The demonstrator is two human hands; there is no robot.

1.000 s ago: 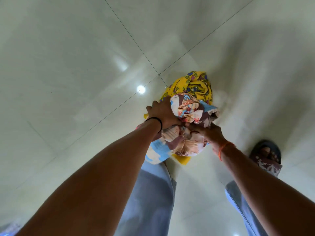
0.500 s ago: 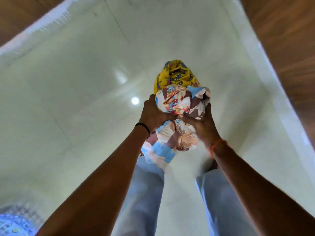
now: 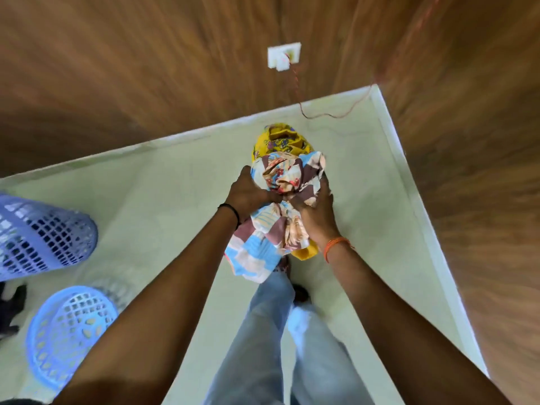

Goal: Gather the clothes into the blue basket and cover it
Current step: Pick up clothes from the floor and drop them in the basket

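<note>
I carry a bundle of clothes (image 3: 287,182) out in front of me at arm's length: a patchwork cloth in blue, brown and cream, with a yellow flowered cloth (image 3: 280,140) at its far end. My left hand (image 3: 248,192) grips the bundle's left side and my right hand (image 3: 317,210) grips its right side and underside. The blue basket (image 3: 43,232) lies on the floor at the far left, its latticed wall showing. Its round blue latticed lid (image 3: 65,331) rests on the floor nearer me, partly hidden by my left forearm.
Pale tiled floor (image 3: 163,206) runs into a corner of wood-panelled walls (image 3: 146,68). A white socket plate (image 3: 283,57) on the far wall has a thin red cable (image 3: 330,114) trailing to the floor. My jeans legs (image 3: 271,331) are below the bundle. A dark object (image 3: 11,305) sits at the left edge.
My view has swung up and around: the walls, the socket, the basket and the lid have come into sight. Both hands keep the same hold on the bundle.
</note>
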